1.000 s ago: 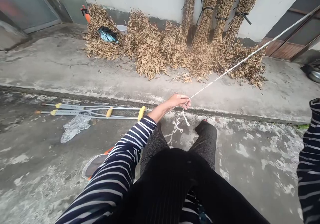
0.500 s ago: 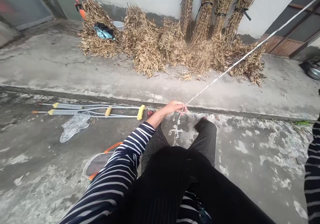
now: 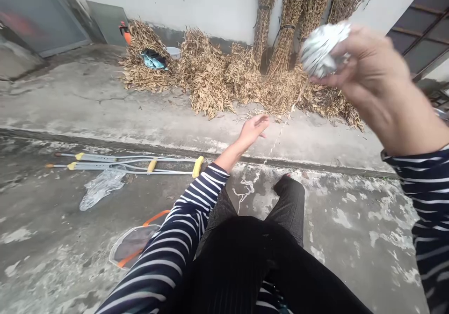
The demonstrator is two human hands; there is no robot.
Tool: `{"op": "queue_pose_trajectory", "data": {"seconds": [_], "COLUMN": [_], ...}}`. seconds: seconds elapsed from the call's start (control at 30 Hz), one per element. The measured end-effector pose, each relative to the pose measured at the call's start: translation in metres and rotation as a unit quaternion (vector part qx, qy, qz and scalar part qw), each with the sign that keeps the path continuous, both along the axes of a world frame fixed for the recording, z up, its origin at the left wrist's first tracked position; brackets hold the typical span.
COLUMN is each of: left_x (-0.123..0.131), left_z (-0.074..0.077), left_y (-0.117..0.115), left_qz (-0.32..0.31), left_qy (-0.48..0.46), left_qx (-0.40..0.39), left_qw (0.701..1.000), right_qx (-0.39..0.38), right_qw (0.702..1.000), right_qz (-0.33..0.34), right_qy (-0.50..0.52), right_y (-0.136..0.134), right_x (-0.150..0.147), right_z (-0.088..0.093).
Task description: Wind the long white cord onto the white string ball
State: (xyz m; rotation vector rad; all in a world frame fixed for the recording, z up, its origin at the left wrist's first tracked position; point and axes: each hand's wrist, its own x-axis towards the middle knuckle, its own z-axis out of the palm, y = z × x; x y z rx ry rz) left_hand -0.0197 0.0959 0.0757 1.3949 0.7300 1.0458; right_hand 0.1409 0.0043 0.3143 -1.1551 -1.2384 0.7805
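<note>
A ball of white string (image 3: 324,49) is held up high at the right by my right hand (image 3: 365,66), its fingers closed around the ball and slightly blurred. From it a loose strand (image 3: 278,136) drops toward the ground between my feet, where a small tangle of string (image 3: 247,187) lies. My left hand (image 3: 253,129) hovers left of the strand, near the step edge. Its fingers are parted and nothing shows in them; the strand passes a little to their right without visible contact.
A concrete step (image 3: 150,113) runs across in front. Dry plant bundles (image 3: 210,80) lie and lean along the wall. On the left ground are crutches (image 3: 122,163), a clear plastic bag (image 3: 101,187) and a mesh piece with orange straps (image 3: 133,244).
My right hand has come into view with the string ball. The taut string has gone slack and hangs down. My left hand has let go of it and risen slightly.
</note>
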Motion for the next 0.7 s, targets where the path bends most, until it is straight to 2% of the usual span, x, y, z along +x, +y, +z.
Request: {"op": "queue_pose_trajectory", "data": {"seconds": [0.07, 0.13, 0.2, 0.3, 0.4, 0.47, 0.57, 0.7], "left_x": [0.015, 0.028, 0.037, 0.046, 0.047, 0.044, 0.034, 0.015], "left_z": [0.028, 0.047, 0.06, 0.066, 0.059, 0.047, 0.021, -0.014], "left_y": [-0.006, -0.01, -0.011, -0.013, -0.019, -0.023, -0.031, -0.042], "left_qz": [-0.013, -0.002, 0.012, 0.018, 0.009, -0.011, -0.063, -0.132], "left_qy": [-0.049, -0.07, -0.08, -0.076, -0.061, -0.056, -0.045, -0.022], "left_qx": [0.031, 0.057, 0.075, 0.081, 0.086, 0.084, 0.051, 0.004], "left_qw": [0.998, 0.996, 0.994, 0.994, 0.994, 0.995, 0.996, 0.991], "right_qx": [-0.041, -0.06, -0.067, -0.071, -0.059, -0.035, -0.007, -0.024], "right_qw": [0.998, 0.997, 0.996, 0.995, 0.995, 0.994, 0.988, 0.973], "right_qz": [-0.009, -0.002, 0.017, 0.042, 0.029, -0.004, -0.071, -0.155], "right_qy": [0.039, 0.057, 0.057, 0.052, 0.074, 0.103, 0.137, 0.17], "right_y": [0.0, 0.005, 0.011, 0.017, 0.019, 0.02, 0.021, 0.02], "right_x": [-0.015, -0.02, -0.018, -0.011, -0.001, 0.006, 0.018, 0.035], "right_z": [-0.017, -0.033, -0.044, -0.051, -0.044, -0.035, -0.023, -0.017]}}
